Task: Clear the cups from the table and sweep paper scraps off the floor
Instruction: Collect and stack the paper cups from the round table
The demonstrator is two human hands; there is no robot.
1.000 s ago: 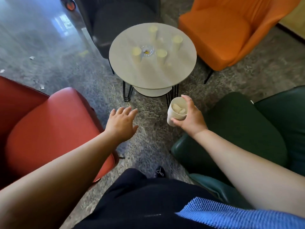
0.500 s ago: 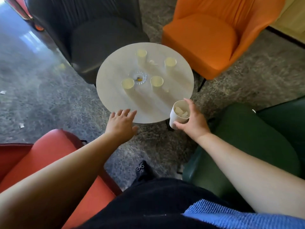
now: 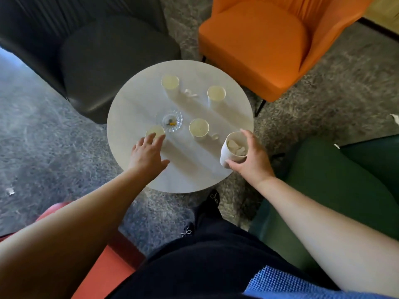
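Head view is looking down on a round pale bench (image 3: 151,100) ringed by four chairs: a dark grey chair (image 3: 103,50) at the far left, an orange chair (image 3: 259,39) at the far right, a green chair (image 3: 345,180) at the near right and a red chair (image 3: 103,275) at the near left.

Four paper cups are standing upright on the bench around a small glass ashtray (image 3: 169,121): the far-left cup (image 3: 170,82), the far-right cup (image 3: 216,93), the middle cup (image 3: 199,127) just right of the ashtray, and the near-left cup (image 3: 155,132) just left of it. Small white paper scraps (image 3: 190,93) are lying on the bench between the two far cups, and another bit (image 3: 215,137) is lying beside the middle cup.

The left hand (image 3: 146,155) is reaching over the bench with its fingers (image 3: 149,140) spread and straight, the tips at the near rim of the near-left cup; whether they are touching it is hard to tell. The right hand (image 3: 250,157) is holding a white paper cup (image 3: 232,148) over the near-right edge of the bench, its fingers and thumb curling round the wall. That cup is tilting slightly and is holding crumpled paper pieces.

On the grey floor (image 3: 43,147), one scrap (image 3: 9,191) is lying at the left. The person's dark trousers and two dark shoes (image 3: 213,197) are showing below the bench.
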